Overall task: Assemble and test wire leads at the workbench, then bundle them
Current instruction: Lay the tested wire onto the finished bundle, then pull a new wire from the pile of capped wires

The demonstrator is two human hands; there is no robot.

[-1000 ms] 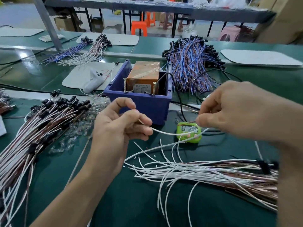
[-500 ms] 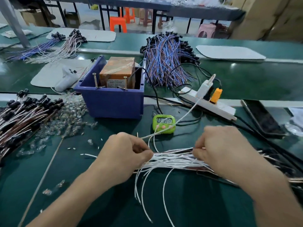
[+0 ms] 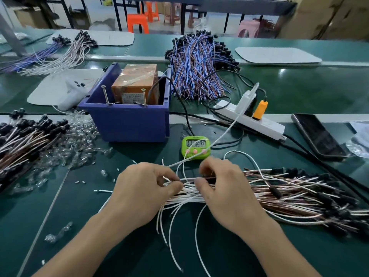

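Head view: the green timer shows dark digits, too blurred to read for certain. The pale label on the orange-brown block inside the blue bin is too small to read. No brand shows on the white power strip or the dark phone.

The wire leads, white and brown with black ends, lie in a loose sheaf on the green counter, just in front of the timer. Their white tails fan out under the hands. The left grip pinches white strands between thumb and forefinger. The right grip is curled onto the same sheaf, thumb pressing it from the near side.

A second ago both hands were raised, with a single white lead stretched between them. Half a second ago they were down on the sheaf but apart. Now the fingertips nearly meet.
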